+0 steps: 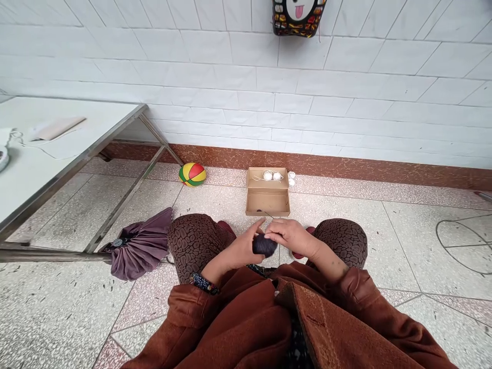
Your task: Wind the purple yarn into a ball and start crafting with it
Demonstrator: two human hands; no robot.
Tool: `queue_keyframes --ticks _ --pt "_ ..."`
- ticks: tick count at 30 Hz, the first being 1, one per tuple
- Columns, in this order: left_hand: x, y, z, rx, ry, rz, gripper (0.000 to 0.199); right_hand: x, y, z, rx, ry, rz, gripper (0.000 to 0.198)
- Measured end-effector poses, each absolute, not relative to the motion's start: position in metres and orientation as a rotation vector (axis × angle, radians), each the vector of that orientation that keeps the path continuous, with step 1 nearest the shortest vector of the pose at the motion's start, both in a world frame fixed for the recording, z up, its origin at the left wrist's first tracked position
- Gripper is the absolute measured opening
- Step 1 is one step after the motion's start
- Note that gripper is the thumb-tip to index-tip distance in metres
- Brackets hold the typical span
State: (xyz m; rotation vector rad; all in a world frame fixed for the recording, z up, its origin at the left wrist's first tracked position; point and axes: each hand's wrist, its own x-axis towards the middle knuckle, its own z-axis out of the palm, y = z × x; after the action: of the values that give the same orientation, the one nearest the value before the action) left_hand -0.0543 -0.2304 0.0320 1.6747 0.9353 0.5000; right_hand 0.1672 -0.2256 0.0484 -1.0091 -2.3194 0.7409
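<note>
A dark ball of yarn [264,247] sits between my hands, above the floor and between my knees. My left hand [241,249] is wrapped round its left side, with the thumb and a finger reaching up past it. My right hand [294,237] comes in from the right, its fingers bent together against the top of the ball, on the yarn. From there a dark strand leads to the open cardboard box [286,205], where a small dark bit lies by the near wall. White balls of yarn [268,176] rest in the box's lid part, with loose white thread.
More small white balls [291,178] lie right of the box. By the wall is a colourful ball [192,175]. A folded purple umbrella [144,246] leans by the metal-framed table [96,146] at left. A wire ring [465,246] is on the right; a black basket [300,28] hangs above.
</note>
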Motion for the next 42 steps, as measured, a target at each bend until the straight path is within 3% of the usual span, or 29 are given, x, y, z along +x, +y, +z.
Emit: queue_keyframes --ticks 7,12,17,24,29,33,37,42 --pt "-0.059 -0.235 0.059 1.209 0.675 0.632 0.106 0.17 -0.227 0.022 -1.125 -2.074 0.943 0.038" --pt "-0.063 -0.231 0.062 0.898 0.807 0.865 0.088 0.16 -0.247 0.012 -1.131 -2.07 1.057 0.038" --pt "-0.062 -0.222 0.055 0.853 1.037 1.007 0.07 0.159 -0.249 0.033 -1.07 -2.129 0.98 0.036" --pt "-0.054 -0.221 0.04 1.424 1.431 0.886 0.092 0.165 -0.241 0.073 -0.901 -2.24 0.833 0.031" --pt "-0.041 -0.23 0.048 1.667 1.224 0.748 0.105 0.165 -0.206 0.085 -0.873 -2.285 0.792 0.031" --pt "-0.043 -0.236 0.071 1.639 0.954 0.692 0.109 0.166 -0.179 0.078 -0.871 -2.167 0.99 0.029" --pt "-0.05 -0.23 0.086 1.288 0.749 0.765 0.104 0.169 -0.181 0.054 -0.995 -2.002 1.071 0.031" --pt "-0.048 -0.202 0.08 0.945 0.861 1.018 0.084 0.167 -0.206 0.035 -1.139 -1.933 0.973 0.027"
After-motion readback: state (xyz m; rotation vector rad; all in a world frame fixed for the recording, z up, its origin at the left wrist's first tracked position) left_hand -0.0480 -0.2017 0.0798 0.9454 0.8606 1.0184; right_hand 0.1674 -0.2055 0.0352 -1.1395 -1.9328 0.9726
